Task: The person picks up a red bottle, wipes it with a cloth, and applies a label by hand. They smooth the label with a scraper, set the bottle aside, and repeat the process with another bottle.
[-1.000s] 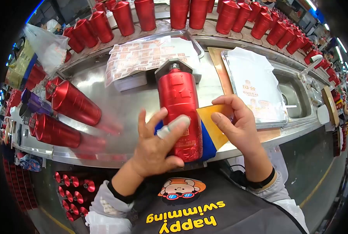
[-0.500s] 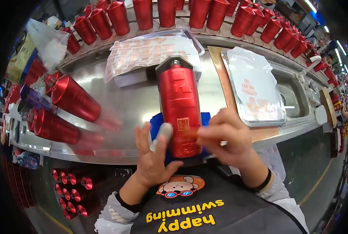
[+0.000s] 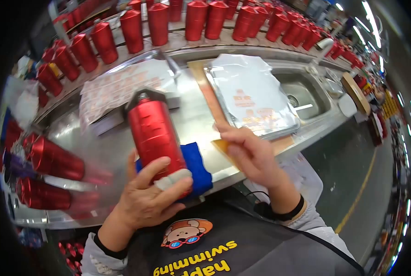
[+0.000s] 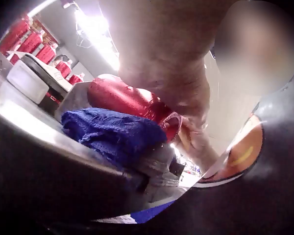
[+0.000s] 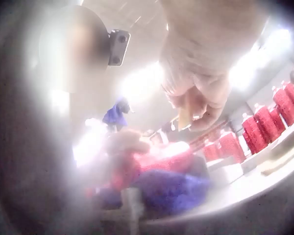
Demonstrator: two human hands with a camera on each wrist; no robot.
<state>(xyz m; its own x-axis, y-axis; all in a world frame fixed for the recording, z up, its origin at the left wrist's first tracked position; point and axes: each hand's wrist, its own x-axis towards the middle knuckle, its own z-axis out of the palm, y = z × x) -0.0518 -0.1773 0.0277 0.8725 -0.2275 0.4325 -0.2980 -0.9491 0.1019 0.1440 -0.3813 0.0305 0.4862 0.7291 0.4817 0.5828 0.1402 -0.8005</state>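
Observation:
A red bottle (image 3: 157, 131) lies on its back, neck away from the body, propped in a dark angular holder (image 3: 132, 102). Its near end rests over a folded blue cloth (image 3: 198, 168), which also shows in the left wrist view. My left hand (image 3: 145, 195) grips the bottle's near end, fingers across its top and side; one finger wears a whitish cover. To the right of the bottle, apart from it, my right hand (image 3: 251, 154) pinches a flat yellow scraper-like piece (image 3: 221, 146) between thumb and fingers.
Two more red bottles (image 3: 58, 158) lie at the left of the steel counter. Printed label sheets (image 3: 122, 85) cover a tray behind the holder. A second tray with a white sheet (image 3: 247, 87) stands right, beside a sink (image 3: 302, 94). Red bottles line the conveyor (image 3: 182, 37) behind.
The head view has turned right. My right hand has drawn back from the bottle with the yellow piece; my left hand has gone from resting beside the bottle to gripping its near end.

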